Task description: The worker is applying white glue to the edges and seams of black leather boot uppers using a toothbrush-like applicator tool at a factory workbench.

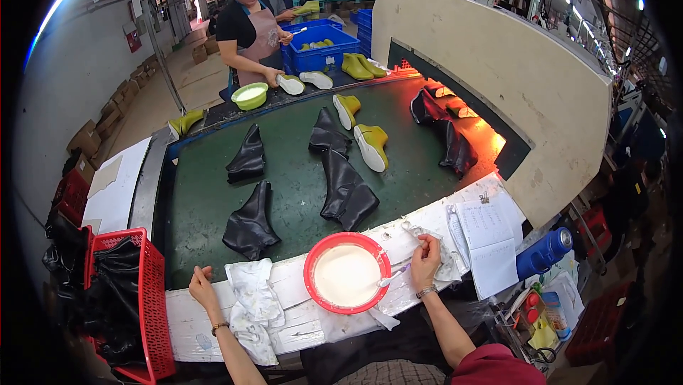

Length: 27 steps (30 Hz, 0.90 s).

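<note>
My left hand [200, 285] rests on the white ledge [299, 314] at the near edge of the green conveyor belt [292, 171], fingers loose, holding nothing, just left of a stained white rag [252, 299]. My right hand [425, 260] pinches a crumpled white cloth [442, 251] lying on the ledge. Between my hands sits a red bowl [346, 272] full of white glue, with a brush [390, 280] leaning on its right rim. Black boot uppers [250, 227] [346, 189] lie on the belt just beyond the ledge.
A red basket [135, 299] of black uppers stands at my left. Yellow-green shoes [371, 145] and more black uppers ride toward a glowing oven tunnel [462, 118] on the right. A person in an apron [249, 29] works at the far end beside a green bowl [250, 95]. Paper sheets [487, 239] and a blue bottle [544, 251] lie at right.
</note>
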Available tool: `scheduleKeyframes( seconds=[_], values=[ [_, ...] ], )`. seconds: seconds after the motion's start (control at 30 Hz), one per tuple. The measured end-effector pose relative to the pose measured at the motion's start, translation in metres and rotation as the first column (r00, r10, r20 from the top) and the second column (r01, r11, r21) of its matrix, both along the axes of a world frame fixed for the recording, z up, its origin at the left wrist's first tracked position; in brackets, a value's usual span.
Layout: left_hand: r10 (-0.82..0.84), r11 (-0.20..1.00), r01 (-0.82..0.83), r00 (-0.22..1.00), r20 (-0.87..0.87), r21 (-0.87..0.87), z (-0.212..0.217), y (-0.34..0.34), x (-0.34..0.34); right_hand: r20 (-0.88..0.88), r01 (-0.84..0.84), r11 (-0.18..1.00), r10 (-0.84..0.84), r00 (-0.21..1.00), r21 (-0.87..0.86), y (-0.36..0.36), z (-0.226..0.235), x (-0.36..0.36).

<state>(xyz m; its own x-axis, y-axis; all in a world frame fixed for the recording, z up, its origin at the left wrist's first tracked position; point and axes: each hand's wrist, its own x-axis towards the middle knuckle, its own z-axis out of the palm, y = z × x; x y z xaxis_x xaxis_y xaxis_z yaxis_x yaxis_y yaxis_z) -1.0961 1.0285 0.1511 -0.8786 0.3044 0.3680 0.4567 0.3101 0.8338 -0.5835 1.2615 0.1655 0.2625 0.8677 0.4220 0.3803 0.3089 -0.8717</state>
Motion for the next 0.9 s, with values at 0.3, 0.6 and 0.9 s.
scheduleKeyframes(
  seconds=[0.3,0.6,0.9],
  values=[
    [0.000,1.000,0.000,1.000,0.008,0.011,-0.005,-0.001,-0.003,-0.001,0.001,1.000,-0.001,1.000,0.018,-0.002,0.005,0.000],
    [-0.007,1.000,0.007,1.000,0.007,0.011,-0.002,0.000,-0.001,-0.064,-0.021,1.000,0.022,0.998,0.023,0.001,-0.005,0.000],
    [-0.008,1.000,0.008,1.000,0.012,0.010,-0.007,-0.001,-0.006,-0.089,-0.018,0.999,0.015,0.996,-0.033,0.000,-0.005,0.001]
  ],
)
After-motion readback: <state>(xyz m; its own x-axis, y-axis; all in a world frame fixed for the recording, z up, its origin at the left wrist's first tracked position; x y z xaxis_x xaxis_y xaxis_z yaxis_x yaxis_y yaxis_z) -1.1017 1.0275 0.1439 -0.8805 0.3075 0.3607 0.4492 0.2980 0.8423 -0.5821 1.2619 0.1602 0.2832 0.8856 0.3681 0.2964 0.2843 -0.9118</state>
